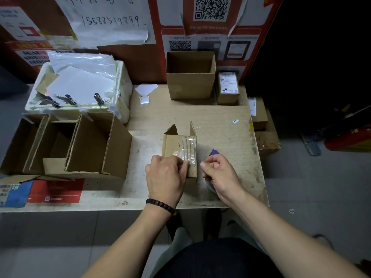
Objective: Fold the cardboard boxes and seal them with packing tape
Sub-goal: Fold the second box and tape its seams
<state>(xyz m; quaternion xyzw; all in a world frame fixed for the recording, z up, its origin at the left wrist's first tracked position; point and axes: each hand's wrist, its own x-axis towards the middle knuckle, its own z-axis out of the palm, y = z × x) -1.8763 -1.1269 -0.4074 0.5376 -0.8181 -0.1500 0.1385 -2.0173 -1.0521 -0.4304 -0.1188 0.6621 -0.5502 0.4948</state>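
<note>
Both hands work at the small box (179, 149). Left hand (164, 177) presses its tape (186, 155) flat; right hand (217, 171), beside it, grips the purple-tipped tape dispenser (214, 153).

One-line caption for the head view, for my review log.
Left hand presses clear packing tape onto small brown cardboard box; right hand pinches the tape's end.

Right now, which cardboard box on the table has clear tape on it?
The small cardboard box under the hands, with the left hand pressing on it; the taller open box at the back shows none.
</note>
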